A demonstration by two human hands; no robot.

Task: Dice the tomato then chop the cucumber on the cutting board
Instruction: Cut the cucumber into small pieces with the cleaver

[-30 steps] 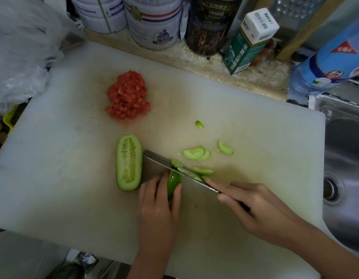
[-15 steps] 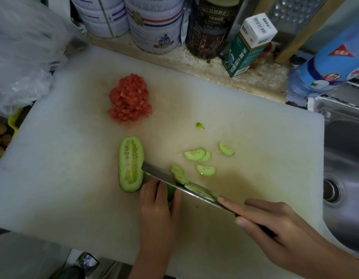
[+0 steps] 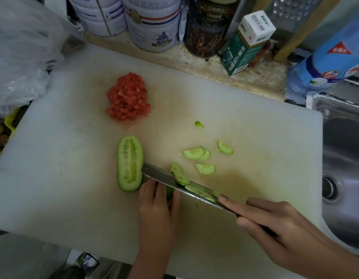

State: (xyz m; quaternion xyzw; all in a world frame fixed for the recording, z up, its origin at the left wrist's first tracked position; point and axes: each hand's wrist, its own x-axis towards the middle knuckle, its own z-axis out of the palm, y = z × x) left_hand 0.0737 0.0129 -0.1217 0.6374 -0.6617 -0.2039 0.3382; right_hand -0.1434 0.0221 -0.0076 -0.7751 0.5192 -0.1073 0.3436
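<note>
Left hand [image 3: 157,210] holding, right hand [image 3: 279,224] gripping

Bare cutting board [image 3: 54,178] gives passage at left; tins [image 3: 152,23] (and a carton [image 3: 249,41]) wall the back.

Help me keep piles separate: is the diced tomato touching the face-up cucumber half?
Apart. The head view shows bare cutting board between the diced tomato and the face-up cucumber half.

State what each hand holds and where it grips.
The right hand grips the knife by its handle, forefinger laid along the blade's back. The left hand holds the cucumber half being sliced at its uncut end, between fingers and thumb.
</note>
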